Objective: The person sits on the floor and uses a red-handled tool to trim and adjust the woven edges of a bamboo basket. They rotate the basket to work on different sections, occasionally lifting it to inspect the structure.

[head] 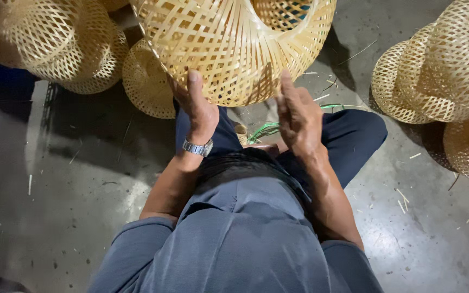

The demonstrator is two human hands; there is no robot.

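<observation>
A large woven bamboo basket (229,43) with an open lattice is held up in front of me over my lap. My left hand (199,106), with a metal watch on its wrist, presses against the basket's lower left side. On the lower right side my right hand (298,116) touches it with fingers stretched upward. Both hands steady the basket between them. I sit cross-legged in dark blue trousers and a grey-blue shirt.
More woven bamboo baskets lie at the upper left (55,43) and behind the held one (145,81). A stack of several stands at the right (441,70). Green string (264,130) lies by my legs. Bamboo slivers litter the grey concrete floor (71,184).
</observation>
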